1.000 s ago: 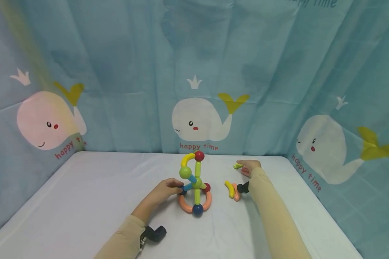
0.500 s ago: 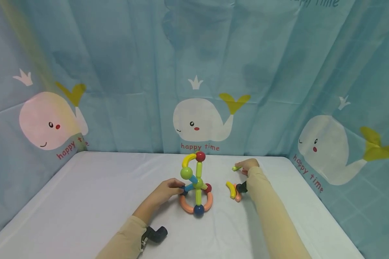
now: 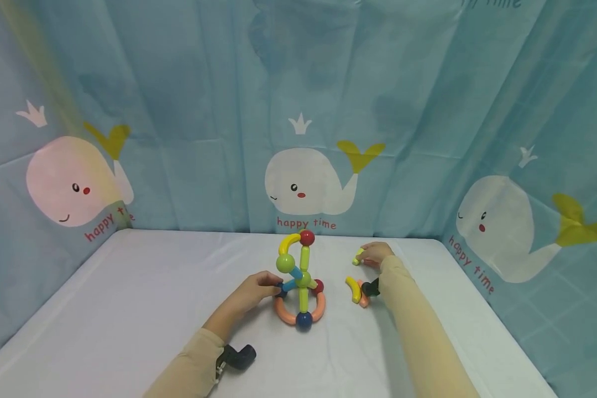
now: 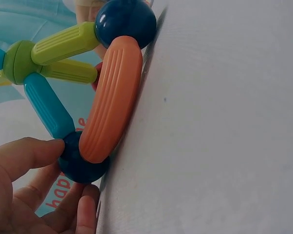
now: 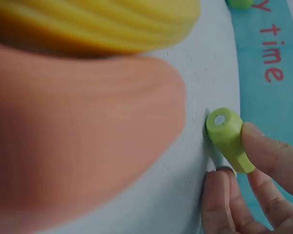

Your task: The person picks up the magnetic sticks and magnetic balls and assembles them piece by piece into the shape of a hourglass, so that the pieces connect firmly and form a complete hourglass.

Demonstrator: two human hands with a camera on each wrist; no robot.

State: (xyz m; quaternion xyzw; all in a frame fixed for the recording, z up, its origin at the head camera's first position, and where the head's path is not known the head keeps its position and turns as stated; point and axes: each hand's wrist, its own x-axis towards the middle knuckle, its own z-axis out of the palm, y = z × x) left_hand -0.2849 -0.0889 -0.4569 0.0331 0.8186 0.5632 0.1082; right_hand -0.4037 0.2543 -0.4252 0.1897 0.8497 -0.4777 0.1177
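A construction of magnetic rods and balls [image 3: 304, 301] stands on the white table in the head view. My left hand [image 3: 255, 291] holds its left dark blue ball [image 4: 83, 163] between thumb and fingers; a blue rod [image 4: 49, 105] and a curved orange rod [image 4: 112, 100] meet that ball. At the right, my right hand [image 3: 378, 254] pinches a short green rod [image 5: 229, 141] between thumb and fingers, close over the table. The rod's near end, with a round silvery spot, faces the right wrist camera.
A curved yellow rod [image 3: 353, 289] and a curved orange rod [image 3: 362, 296] lie side by side on the table [image 3: 154, 298], between the construction and my right forearm. A blue curtain [image 3: 204, 138] printed with whales hangs around the table's back and sides.
My right hand has shifted slightly left with the green rod, which has turned and now points more towards me. My left hand stays on the blue ball.
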